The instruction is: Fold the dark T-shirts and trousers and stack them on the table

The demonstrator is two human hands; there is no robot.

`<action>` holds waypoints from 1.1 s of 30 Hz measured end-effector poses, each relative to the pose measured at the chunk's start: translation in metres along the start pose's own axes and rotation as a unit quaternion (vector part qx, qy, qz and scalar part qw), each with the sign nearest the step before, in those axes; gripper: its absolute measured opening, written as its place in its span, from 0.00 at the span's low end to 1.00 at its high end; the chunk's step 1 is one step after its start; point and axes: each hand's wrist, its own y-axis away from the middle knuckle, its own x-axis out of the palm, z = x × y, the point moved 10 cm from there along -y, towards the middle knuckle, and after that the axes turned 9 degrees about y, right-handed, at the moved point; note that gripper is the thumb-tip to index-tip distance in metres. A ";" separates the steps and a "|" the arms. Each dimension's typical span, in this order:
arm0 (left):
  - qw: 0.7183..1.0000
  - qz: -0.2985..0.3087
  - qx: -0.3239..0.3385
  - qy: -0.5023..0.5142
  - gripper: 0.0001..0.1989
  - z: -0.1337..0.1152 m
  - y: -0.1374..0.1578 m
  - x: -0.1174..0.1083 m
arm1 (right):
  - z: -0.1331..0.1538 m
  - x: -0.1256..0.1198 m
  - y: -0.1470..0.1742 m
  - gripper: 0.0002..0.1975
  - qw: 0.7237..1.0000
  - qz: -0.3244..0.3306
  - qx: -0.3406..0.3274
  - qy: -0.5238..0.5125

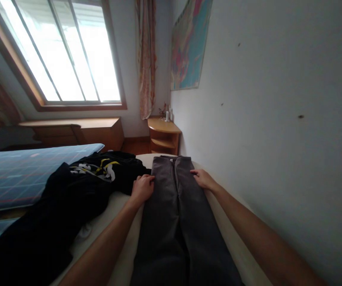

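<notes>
While the left hand (142, 188) and right hand (203, 179) pinch the dark grey trousers (162, 216) by opposite edges, even tension should keep them flat.

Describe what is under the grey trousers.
A pale surface shows along both sides of the trousers, so they appear to lie on it; what is directly beneath them is covered.

Just left of the left fingers (152, 178), a rumpled black garment (84, 194) shows white and yellow print; farther left lies a blue checked panel (45, 167). Well ahead of the fingers stand a low wooden unit (102, 123), leftward, and a corner shelf (164, 125). Higher up ahead are a bright window (69, 55), a patterned curtain (147, 59) and a colourful map-like poster (190, 51). Right of the right fingers (194, 172) rises a pale wall (263, 79).
</notes>
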 end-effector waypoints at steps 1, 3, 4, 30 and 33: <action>1.000 0.004 0.006 -0.012 0.18 -0.002 -0.001 0.002 | -0.001 0.000 0.001 0.21 1.000 -0.007 0.000 -0.004; 0.999 0.013 0.020 -0.031 0.18 -0.006 -0.003 0.005 | -0.003 0.001 0.001 0.21 1.000 -0.021 0.003 -0.011; 0.999 0.017 0.025 -0.038 0.18 -0.008 -0.005 0.007 | -0.004 0.001 0.000 0.21 1.000 -0.028 0.004 -0.014; 0.987 0.011 0.103 -0.120 0.29 -0.037 -0.007 0.018 | 0.058 -0.009 0.011 0.23 0.989 -0.065 -0.050 0.122; 0.980 0.055 0.158 -0.110 0.28 -0.057 0.026 0.033 | 0.091 0.006 0.043 0.27 0.987 -0.020 -0.108 0.120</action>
